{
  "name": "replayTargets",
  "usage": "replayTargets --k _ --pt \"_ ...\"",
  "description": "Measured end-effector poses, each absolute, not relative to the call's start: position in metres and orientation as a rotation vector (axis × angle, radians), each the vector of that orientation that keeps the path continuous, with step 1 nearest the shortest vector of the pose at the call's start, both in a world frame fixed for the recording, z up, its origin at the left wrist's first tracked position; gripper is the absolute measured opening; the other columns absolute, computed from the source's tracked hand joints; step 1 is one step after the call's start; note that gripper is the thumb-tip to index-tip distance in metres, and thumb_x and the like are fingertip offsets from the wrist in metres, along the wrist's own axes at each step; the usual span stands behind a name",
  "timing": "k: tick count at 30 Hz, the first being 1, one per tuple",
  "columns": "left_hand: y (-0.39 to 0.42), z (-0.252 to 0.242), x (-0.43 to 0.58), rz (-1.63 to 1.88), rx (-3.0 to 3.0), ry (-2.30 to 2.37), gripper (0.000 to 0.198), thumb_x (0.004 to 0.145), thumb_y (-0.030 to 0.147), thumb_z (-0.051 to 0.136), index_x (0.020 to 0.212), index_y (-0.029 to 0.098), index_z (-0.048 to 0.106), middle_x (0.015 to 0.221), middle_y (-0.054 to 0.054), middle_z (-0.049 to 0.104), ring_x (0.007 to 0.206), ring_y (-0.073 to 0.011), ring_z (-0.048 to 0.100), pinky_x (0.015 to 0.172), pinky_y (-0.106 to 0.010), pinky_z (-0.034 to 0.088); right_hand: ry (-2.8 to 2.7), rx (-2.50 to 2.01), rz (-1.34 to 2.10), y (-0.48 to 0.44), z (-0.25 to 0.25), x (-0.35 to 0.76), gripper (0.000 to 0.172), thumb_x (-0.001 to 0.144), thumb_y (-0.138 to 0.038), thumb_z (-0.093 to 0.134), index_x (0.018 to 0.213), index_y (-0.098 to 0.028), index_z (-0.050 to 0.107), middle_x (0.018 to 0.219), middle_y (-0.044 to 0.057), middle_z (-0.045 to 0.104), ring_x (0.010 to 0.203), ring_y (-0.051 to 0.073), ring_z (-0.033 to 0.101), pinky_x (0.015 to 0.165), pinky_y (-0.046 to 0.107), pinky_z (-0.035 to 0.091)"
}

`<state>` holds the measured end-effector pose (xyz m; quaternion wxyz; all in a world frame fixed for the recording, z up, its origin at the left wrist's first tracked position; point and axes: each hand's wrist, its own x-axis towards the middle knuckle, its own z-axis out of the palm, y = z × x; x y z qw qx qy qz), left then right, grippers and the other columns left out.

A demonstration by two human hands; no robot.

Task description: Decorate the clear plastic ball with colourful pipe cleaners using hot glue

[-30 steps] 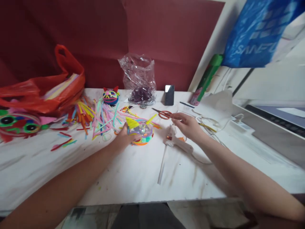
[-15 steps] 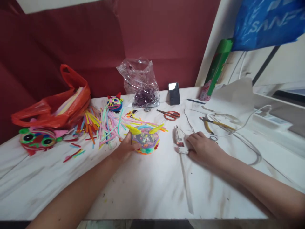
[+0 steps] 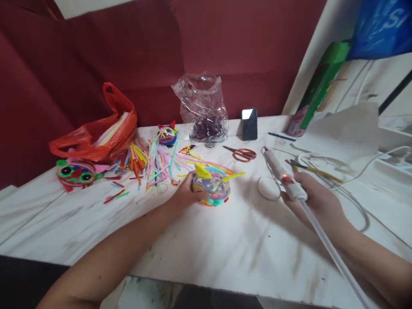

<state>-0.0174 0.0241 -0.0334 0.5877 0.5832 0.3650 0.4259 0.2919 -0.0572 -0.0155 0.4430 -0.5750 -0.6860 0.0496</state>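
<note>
Marble-patterned desk (image 3: 238,253): left hand (image 3: 186,193) grips decorated ball (image 3: 217,189), right hand (image 3: 318,204) grips glue gun (image 3: 276,164) — likely preparing to glue; next move would call for careful nozzle (image 3: 265,150) aim, ball steady.

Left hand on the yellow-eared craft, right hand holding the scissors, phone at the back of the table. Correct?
One error: the right hand holds the white glue gun. The scissors lie on the table, as the head view shows. Left hand on the yellow-eared craft and phone at the back both stand.
</note>
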Motion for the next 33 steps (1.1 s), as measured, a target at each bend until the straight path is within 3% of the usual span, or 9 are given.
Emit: replayTargets --k 3,6,11,15,18,22,33 --pt "0.021 -0.031 -0.015 1.044 1.406 0.9 0.076 0.058 0.032 0.085 0.123 0.019 0.048 0.116 -0.009 0.062 0.109 -0.0281 0.06 0.089 -0.039 0.05 -1.605 -1.436 0.15 -0.061 -0.014 0.292 0.016 0.081 -0.038 0.059 0.093 -0.029 0.062 0.089 0.005 0.066 0.074 0.024 0.062 0.063 0.035 0.048" --pt "0.019 -0.029 -0.013 1.084 1.412 0.872 0.07 0.062 0.033 0.08 0.123 0.02 0.048 0.116 -0.008 0.062 0.11 -0.0267 0.06 0.092 -0.038 0.049 -1.453 -1.519 0.351 -0.063 -0.017 0.295 0.027 0.082 -0.048 0.057 0.096 -0.028 0.069 0.083 0.005 0.069 0.07 0.025 0.064 0.059 0.035 0.05" --pt "0.012 -0.025 -0.004 1.042 1.375 0.981 0.085 0.052 0.028 0.087 0.126 0.022 0.045 0.114 -0.007 0.064 0.105 -0.0267 0.063 0.089 -0.038 0.051 -1.424 -1.332 0.77 -0.069 -0.026 0.297 0.044 0.082 -0.061 0.055 0.106 -0.029 0.072 0.104 0.008 0.074 0.085 0.029 0.068 0.065 0.037 0.056" --pt "0.014 -0.023 -0.003 1.014 1.279 0.979 0.077 0.056 0.03 0.086 0.122 0.022 0.048 0.113 -0.008 0.066 0.101 -0.0252 0.065 0.087 -0.038 0.052 -1.52 -1.265 0.918 -0.078 -0.025 0.292 0.048 0.079 -0.06 0.059 0.111 -0.027 0.073 0.107 0.009 0.075 0.095 0.033 0.069 0.072 0.041 0.058" --pt "0.018 -0.024 -0.006 1.077 1.166 0.937 0.068 0.06 0.032 0.083 0.119 0.021 0.05 0.109 -0.007 0.069 0.098 -0.0235 0.067 0.085 -0.036 0.052 -1.639 -1.249 0.886 -0.081 -0.021 0.284 0.039 0.077 -0.053 0.064 0.104 -0.027 0.076 0.104 0.008 0.076 0.097 0.033 0.069 0.075 0.04 0.058" --pt "0.021 -0.026 -0.008 1.072 1.138 0.927 0.065 0.061 0.029 0.083 0.117 0.022 0.051 0.105 -0.005 0.07 0.095 -0.0221 0.068 0.085 -0.035 0.052 -1.761 -1.256 0.799 -0.077 -0.019 0.274 0.027 0.077 -0.043 0.064 0.095 -0.026 0.075 0.091 0.006 0.077 0.077 0.028 0.071 0.066 0.035 0.058" --pt "0.024 -0.03 -0.009 1.017 1.151 0.903 0.065 0.064 0.028 0.081 0.121 0.025 0.051 0.114 -0.004 0.068 0.102 -0.0234 0.066 0.086 -0.035 0.051 -1.84 -1.295 0.69 -0.072 -0.026 0.271 0.02 0.081 -0.041 0.056 0.085 -0.027 0.071 0.08 0.004 0.074 0.074 0.024 0.069 0.063 0.032 0.053"
